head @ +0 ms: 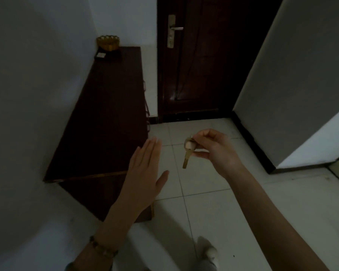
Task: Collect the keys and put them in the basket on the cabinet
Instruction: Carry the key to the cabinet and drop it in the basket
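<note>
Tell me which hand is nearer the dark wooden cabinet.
Left. The left hand hovers open, overlapping the dark wooden cabinet at its near corner; the right hand, holding the brass keys, is over the floor tiles.

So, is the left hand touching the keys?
Apart. The head view shows the left hand flat and open, with bare floor tile plainly visible between it and the keys, which hang pinched in the right hand.

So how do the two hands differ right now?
The right hand is curled, pinching the keys between its fingertips, one key hanging down; the left hand is flat, fingers straight, holding nothing. The left hand sits beside the cabinet; the right is over the floor tiles. Both are raised, bare.
</note>
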`<control>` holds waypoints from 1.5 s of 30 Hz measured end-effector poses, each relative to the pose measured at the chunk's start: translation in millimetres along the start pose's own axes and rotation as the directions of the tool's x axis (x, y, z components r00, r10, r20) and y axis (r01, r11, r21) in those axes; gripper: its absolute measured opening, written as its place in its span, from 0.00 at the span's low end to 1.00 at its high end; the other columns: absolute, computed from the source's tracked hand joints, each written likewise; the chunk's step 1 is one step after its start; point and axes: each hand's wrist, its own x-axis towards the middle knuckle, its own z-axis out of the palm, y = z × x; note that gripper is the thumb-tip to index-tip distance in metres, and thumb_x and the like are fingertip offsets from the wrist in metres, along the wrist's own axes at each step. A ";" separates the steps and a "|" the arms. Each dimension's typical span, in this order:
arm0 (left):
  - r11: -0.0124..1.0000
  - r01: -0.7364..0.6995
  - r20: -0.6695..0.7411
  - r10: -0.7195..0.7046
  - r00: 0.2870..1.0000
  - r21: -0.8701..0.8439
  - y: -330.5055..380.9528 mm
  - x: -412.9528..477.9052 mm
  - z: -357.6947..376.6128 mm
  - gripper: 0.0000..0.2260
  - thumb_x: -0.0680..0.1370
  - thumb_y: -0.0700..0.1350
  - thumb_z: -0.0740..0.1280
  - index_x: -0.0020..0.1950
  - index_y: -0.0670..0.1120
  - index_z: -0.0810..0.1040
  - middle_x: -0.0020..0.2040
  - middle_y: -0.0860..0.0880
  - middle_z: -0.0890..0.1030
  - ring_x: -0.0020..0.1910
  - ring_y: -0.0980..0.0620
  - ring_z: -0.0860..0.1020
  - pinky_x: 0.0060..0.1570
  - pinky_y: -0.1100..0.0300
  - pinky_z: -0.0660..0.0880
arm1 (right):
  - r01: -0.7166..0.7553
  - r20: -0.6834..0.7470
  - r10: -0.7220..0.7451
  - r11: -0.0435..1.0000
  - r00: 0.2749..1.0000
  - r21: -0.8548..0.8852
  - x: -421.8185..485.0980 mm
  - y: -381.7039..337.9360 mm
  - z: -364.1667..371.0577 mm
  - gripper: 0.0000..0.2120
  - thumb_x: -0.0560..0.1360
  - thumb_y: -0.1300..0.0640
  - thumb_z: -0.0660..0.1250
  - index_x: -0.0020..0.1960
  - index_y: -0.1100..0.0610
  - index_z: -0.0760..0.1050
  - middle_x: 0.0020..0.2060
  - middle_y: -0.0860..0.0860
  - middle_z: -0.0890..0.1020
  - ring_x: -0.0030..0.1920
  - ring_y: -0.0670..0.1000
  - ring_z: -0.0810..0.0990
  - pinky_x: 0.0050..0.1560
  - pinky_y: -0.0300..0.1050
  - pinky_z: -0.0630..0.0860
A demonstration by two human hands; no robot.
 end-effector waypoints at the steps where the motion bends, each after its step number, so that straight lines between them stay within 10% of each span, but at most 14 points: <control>1: 1.000 -0.022 0.009 0.023 1.000 -0.012 10.7 7.7 4.4 0.33 0.76 0.47 0.66 0.74 0.40 0.53 0.75 0.41 0.56 0.74 0.47 0.50 0.71 0.48 0.50 | -0.004 -0.010 0.005 1.000 1.000 0.020 1.5 -1.1 -12.8 0.04 0.75 0.62 0.64 0.43 0.61 0.74 0.44 0.60 0.82 0.41 0.52 0.82 0.38 0.42 0.81; 24: 0.993 0.088 0.006 -0.089 0.996 0.083 176.2 190.3 159.3 0.35 0.72 0.45 0.70 0.73 0.37 0.55 0.73 0.35 0.60 0.72 0.39 0.58 0.69 0.42 0.55 | -0.045 0.037 0.042 0.995 0.998 0.086 121.5 -36.9 -281.3 0.03 0.74 0.62 0.65 0.44 0.62 0.76 0.40 0.57 0.83 0.41 0.52 0.84 0.37 0.42 0.80; 45: 0.965 0.196 -0.030 -0.193 0.981 0.173 26.6 434.5 204.4 0.33 0.71 0.43 0.72 0.70 0.36 0.61 0.71 0.35 0.63 0.70 0.36 0.60 0.67 0.37 0.56 | -0.080 0.175 0.069 0.995 0.982 0.054 438.3 -52.5 -234.6 0.03 0.74 0.62 0.66 0.42 0.60 0.77 0.40 0.57 0.83 0.40 0.52 0.84 0.37 0.44 0.81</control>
